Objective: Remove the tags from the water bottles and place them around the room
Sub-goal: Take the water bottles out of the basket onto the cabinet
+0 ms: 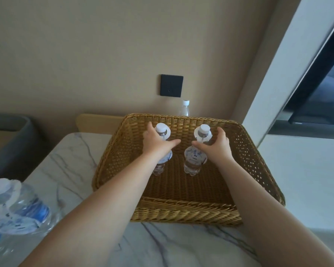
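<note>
Two clear water bottles stand upright in a wicker basket [258,170] on a marble table. The left bottle [161,130] has a white cap and a white round tag at its neck. My left hand [158,145] wraps around its upper body, thumb stretched to the right. The right bottle [194,162] also carries a white neck tag [202,134] and a printed label. My right hand [215,147] grips it just below the neck. Both bottles' bases sit on the basket floor.
Another tagged bottle [17,207] with a blue label stands at the table's near left. A capped bottle [184,108] stands behind the basket by the wall. The marble table [69,164], a grey seat at left and a window at right surround the basket.
</note>
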`<action>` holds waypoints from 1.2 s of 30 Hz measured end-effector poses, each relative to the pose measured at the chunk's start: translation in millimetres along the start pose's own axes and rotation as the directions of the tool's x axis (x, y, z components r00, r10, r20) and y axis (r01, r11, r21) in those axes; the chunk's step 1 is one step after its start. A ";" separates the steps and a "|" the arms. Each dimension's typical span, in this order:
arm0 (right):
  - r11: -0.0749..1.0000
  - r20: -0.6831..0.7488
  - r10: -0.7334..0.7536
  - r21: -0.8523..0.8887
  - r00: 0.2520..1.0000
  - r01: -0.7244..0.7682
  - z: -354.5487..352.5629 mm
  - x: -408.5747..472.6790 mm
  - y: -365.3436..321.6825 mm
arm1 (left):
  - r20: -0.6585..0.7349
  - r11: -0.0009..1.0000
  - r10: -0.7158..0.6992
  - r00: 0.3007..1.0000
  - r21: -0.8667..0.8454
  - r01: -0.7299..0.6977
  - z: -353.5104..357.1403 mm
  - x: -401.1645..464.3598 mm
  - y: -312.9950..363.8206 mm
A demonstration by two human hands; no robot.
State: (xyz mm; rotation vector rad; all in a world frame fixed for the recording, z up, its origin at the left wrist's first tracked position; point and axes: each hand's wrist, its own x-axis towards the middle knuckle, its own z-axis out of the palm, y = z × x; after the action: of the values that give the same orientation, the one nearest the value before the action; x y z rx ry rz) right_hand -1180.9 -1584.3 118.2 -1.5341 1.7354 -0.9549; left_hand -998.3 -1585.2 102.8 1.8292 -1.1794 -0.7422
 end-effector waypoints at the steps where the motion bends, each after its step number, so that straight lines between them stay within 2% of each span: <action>1: 1.000 0.026 0.002 0.008 1.000 -0.002 1.7 7.9 3.1 | -0.030 1.000 -0.014 0.999 -0.017 0.013 3.7 2.9 0.1; 5: 1.000 0.104 0.008 -0.018 0.995 -0.006 12.2 31.0 12.6 | -0.084 0.997 -0.052 0.995 -0.067 0.047 11.1 12.8 -3.0; 8: 0.998 0.139 0.001 -0.067 0.990 0.008 18.1 39.4 19.0 | -0.093 0.998 -0.061 0.994 -0.026 0.059 13.0 16.7 -10.4; 14: 0.995 0.100 -0.053 -0.079 0.994 0.061 24.5 45.8 21.6 | -0.164 0.997 -0.007 0.986 0.074 0.019 9.4 16.3 -17.6; 18: 0.987 0.072 -0.139 -0.074 0.988 0.144 19.5 36.2 9.8 | -0.222 1.000 0.013 0.975 0.030 -0.006 -4.0 5.7 -11.8; 24: 0.934 0.079 -0.357 0.019 0.931 0.356 -5.2 -7.0 -46.3 | -0.273 0.987 0.110 0.956 -0.082 -0.136 -58.2 -27.0 21.6; 28: 0.878 0.108 -0.478 0.084 0.871 0.472 -25.6 -51.8 -94.1 | -0.295 0.969 0.213 0.932 -0.061 -0.241 -114.7 -64.3 49.2; 33: 0.815 0.129 -0.559 0.264 0.819 0.515 -43.2 -118.2 -144.1 | -0.319 0.949 0.295 0.901 -0.011 -0.314 -190.7 -123.1 65.7; 36: 0.780 0.140 -0.598 0.331 0.789 0.531 -39.0 -156.4 -161.6 | -0.336 0.951 0.297 0.894 0.019 -0.309 -223.9 -157.3 58.4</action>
State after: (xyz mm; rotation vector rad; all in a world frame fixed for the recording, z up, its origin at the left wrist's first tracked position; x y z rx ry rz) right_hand -1106.3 -1434.7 273.7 -1.9306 0.9164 -1.1817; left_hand -903.6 -1382.6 271.0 1.6110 -1.1765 -0.2571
